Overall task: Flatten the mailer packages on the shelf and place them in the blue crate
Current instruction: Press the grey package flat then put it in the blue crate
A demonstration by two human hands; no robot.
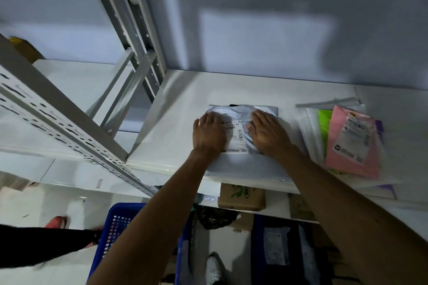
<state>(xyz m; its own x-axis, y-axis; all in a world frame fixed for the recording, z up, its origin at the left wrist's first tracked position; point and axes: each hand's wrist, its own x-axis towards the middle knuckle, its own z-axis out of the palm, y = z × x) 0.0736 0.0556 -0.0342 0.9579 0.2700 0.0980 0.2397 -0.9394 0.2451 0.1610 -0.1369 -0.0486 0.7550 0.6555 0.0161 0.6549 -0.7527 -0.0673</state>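
Note:
A grey-white mailer package (pixel 240 113) with a white shipping label lies flat on the white shelf (pixel 176 109), near its front edge. My left hand (pixel 209 133) presses down on its left half with straight fingers. My right hand (pixel 266 133) presses flat on its right half. Both palms cover much of the mailer. The blue crate (pixel 115 229) stands on the floor below the shelf, to the left, partly hidden by my left forearm.
Clear sleeves holding pink, green and purple paper (pixel 349 141) lie on the shelf to the right. Grey perforated shelf posts (pixel 64 122) rise at left. A cardboard box (pixel 240 196) sits on a lower shelf. Another person's leg (pixel 46 243) is at lower left.

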